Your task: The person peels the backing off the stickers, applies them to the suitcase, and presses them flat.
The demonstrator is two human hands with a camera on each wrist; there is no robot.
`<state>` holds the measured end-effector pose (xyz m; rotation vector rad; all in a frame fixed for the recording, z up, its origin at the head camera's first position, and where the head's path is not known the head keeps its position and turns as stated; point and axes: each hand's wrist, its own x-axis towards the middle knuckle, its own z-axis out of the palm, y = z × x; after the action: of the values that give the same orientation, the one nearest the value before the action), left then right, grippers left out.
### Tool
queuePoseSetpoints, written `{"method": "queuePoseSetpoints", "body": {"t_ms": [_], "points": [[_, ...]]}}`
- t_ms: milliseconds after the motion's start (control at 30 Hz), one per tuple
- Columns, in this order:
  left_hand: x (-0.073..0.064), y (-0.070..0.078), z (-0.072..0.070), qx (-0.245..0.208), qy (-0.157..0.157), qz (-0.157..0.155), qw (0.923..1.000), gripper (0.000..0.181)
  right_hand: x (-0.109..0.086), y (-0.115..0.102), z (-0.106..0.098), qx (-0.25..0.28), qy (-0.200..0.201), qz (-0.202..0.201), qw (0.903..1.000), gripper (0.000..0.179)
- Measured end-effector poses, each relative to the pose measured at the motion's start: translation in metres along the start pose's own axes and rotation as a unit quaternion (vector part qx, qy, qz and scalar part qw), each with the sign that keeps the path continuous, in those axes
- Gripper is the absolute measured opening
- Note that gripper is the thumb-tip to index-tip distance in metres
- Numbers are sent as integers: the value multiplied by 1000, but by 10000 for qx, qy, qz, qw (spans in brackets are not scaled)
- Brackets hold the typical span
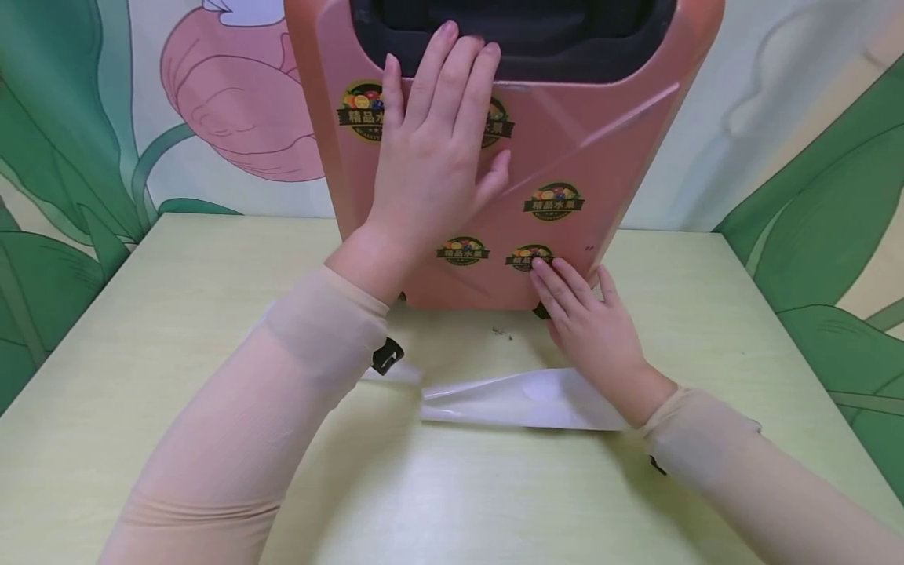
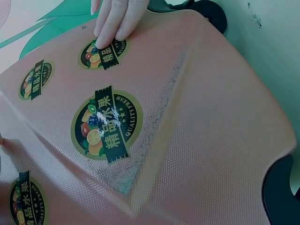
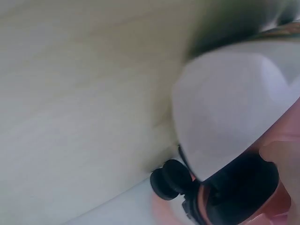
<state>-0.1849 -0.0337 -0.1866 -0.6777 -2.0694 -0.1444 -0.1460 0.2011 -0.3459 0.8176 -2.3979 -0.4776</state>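
A pink suitcase (image 1: 614, 149) with a ribbed shell stands upright on the table, round fruit stickers on its side. My left hand (image 1: 441, 149) lies flat against its upper part, fingers straight and fingertips at the black recessed panel (image 1: 551, 69). That hand partly covers two upper stickers, one of them the left sticker (image 1: 359, 114). Low on the suitcase, my right hand (image 1: 593, 322) presses straight fingertips on the bottom right sticker (image 1: 519, 257). In the left wrist view, a larger-looking sticker (image 2: 84, 124) lies flat on the shell.
Glossy white backing paper (image 1: 487, 404) lies curled on the table (image 1: 438, 486), partly behind my right wrist. A smaller white strip (image 1: 402, 373) shows beside the left sleeve. Black wheels (image 3: 171, 180) appear in the right wrist view. A wall with painted leaves (image 1: 56, 118) stands behind.
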Motion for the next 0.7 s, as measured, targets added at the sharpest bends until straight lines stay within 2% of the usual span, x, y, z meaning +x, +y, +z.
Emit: {"method": "queuePoseSetpoints", "body": {"t_ms": [433, 700], "points": [[0, 0, 0, 0, -59, -13, 10000, 60, -11, 9, 3, 235, -249, 365, 9987, 71], [-1, -2, 1, 30, -123, -14, 9999, 60, -21, 13, 2, 520, -557, 606, 9953, 78]]}}
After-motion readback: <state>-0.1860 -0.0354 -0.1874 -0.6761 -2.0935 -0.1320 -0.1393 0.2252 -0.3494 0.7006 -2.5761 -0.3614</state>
